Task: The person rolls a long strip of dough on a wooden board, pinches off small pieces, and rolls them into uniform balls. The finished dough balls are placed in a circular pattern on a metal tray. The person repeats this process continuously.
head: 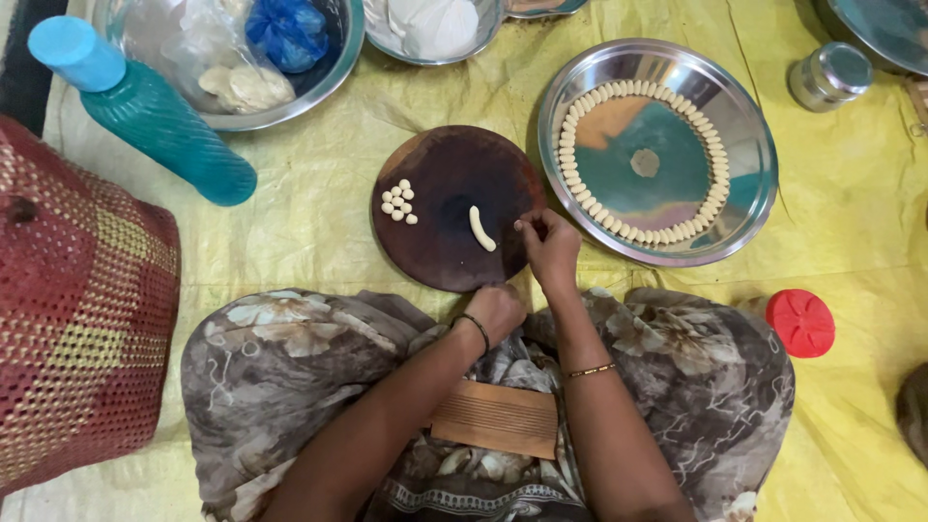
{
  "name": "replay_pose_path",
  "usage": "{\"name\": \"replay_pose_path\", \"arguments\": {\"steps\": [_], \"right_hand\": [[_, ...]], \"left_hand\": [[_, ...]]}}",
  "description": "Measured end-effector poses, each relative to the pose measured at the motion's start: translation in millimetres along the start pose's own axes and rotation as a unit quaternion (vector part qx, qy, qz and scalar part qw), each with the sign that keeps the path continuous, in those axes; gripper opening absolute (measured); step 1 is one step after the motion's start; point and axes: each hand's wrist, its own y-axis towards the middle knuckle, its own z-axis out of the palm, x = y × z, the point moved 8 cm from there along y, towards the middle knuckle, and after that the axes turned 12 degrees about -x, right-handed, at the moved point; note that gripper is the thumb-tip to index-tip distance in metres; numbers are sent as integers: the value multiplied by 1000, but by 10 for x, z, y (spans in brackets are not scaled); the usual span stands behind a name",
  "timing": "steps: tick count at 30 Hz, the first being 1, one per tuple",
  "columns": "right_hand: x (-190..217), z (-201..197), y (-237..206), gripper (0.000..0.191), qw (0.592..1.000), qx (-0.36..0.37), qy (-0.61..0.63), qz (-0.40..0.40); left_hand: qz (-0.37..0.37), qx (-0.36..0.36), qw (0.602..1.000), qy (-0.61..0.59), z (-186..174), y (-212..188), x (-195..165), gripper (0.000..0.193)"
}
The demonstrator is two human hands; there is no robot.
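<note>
A round dark wooden board [449,174] lies on the yellow sheet in front of me. On it sit a short white dough roll [481,229] and a cluster of several small dough balls [398,201] at its left. My right hand [551,246] rests at the board's right edge, fingertips pinched on a tiny bit of dough. My left hand [497,309] is closed in a fist at the board's near edge. A ridged wooden block [495,418] lies in my lap.
A steel plate [749,208] to the right carries a ring of small shaped dough pieces. A teal bottle [145,111], steel bowls with bags and dough [343,53], a small steel tin [829,75], a red lid [800,322] and a red woven cushion [77,300] surround me.
</note>
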Motion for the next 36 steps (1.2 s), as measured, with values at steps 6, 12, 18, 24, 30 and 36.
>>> {"name": "replay_pose_path", "arguments": {"steps": [6, 12, 18, 24, 30, 36], "right_hand": [[-29, 42, -5, 15, 986, 46, 146, 68], [-15, 144, -65, 22, 912, 134, 346, 174], [140, 232, -298, 18, 922, 164, 326, 129], [225, 152, -403, 19, 922, 157, 330, 129], [395, 1, -477, 20, 906, 172, 363, 133], [516, -75, -547, 19, 918, 180, 331, 126]], "left_hand": [[-159, -96, 959, -217, -244, -14, 374, 16], [-399, -237, 580, -669, -251, -243, 1161, 23], [-382, -331, 396, -767, -301, -415, 1282, 12], [-395, -324, 389, -767, -337, -406, 1179, 6], [-393, -340, 410, -749, -488, -402, 1124, 7], [-410, -318, 419, -746, -632, -440, 1042, 17]]}}
